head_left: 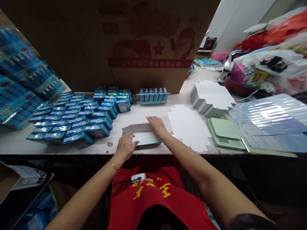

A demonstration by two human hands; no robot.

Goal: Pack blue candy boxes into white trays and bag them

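A partly folded paperboard tray (146,139) lies near the table's front edge, white inside with a blue outer edge; its back flap stands up and looks grey. My left hand (126,147) grips its left end, thumb over the front side. At the right end, my right hand (157,126) holds the tray, fingers reaching to the back flap. Flat white paperboard blanks (188,127) lie just right of my right hand. Behind the tray is a filled display tray (153,96) with a row of small blue boxes under clear plastic.
Many small blue boxes (79,118) stand in rows at left, beside stacked filled trays (21,73). A large brown carton (144,38) walls off the back. Right are a stack of blanks (212,95), a green scale (225,132), clear plastic sheets (273,118) and piled bags (283,35).
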